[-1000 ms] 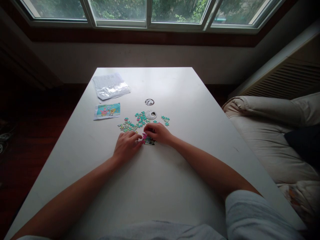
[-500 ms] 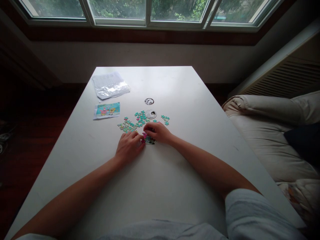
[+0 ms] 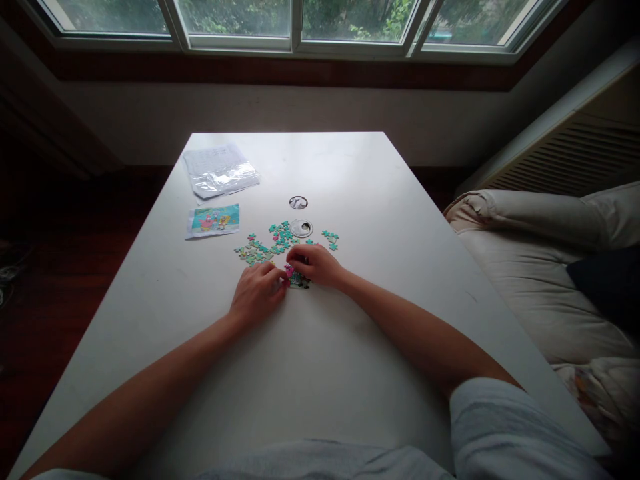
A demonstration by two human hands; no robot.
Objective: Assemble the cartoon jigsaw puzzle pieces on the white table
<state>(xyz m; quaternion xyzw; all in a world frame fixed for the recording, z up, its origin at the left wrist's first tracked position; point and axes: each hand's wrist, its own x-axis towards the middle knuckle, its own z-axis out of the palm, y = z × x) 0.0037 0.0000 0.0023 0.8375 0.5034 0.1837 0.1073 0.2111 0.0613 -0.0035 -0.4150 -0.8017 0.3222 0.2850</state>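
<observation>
A small joined patch of jigsaw puzzle [image 3: 299,281], pink and dark green, lies on the white table between my hands. My left hand [image 3: 257,288] rests at its left side, fingers curled and fingertips closed on a pink edge piece. From the right, my right hand [image 3: 317,264] reaches over the patch with thumb and fingers bent together at its upper part; whatever they pinch is mostly hidden. Loose turquoise puzzle pieces [image 3: 256,251] are scattered just beyond my left hand. A few more loose pieces [image 3: 331,239] lie past my right hand.
Left of the pieces is a picture card [image 3: 215,221] with cartoon figures. Behind it lies a clear plastic sleeve with papers [image 3: 221,172]. Two round metal fittings [image 3: 301,229] are set in the table [image 3: 320,373]. A cushioned sofa [image 3: 530,267] stands at the right.
My left hand has shifted very slightly to the left at the patch's edge. My right hand and the loose pieces look the same.
</observation>
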